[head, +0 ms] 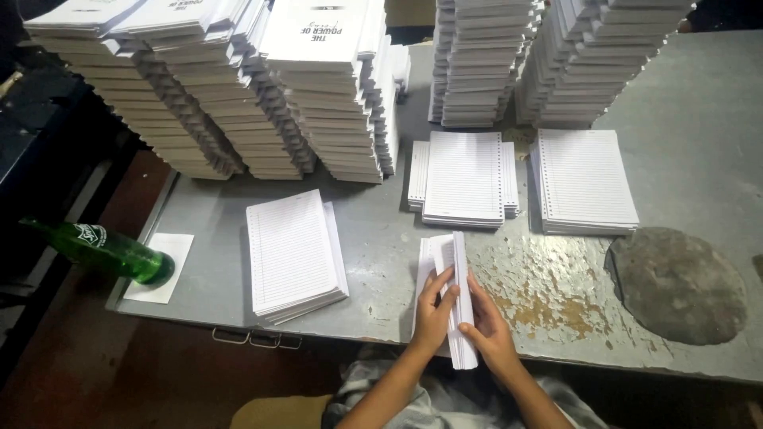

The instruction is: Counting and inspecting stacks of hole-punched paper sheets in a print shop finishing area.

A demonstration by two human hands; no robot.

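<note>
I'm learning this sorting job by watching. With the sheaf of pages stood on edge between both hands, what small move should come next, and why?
Probably tap the sheaf of lined pages down on the grey table to square its edges. The left hand and right hand clamp it upright, and its sheets look slightly fanned near the top.

White ruled sheets; green bottle; grey table, rust-speckled.

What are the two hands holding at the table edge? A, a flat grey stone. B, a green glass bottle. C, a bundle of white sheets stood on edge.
C: the left hand and right hand clasp a bundle of white sheets upright between them.
</note>
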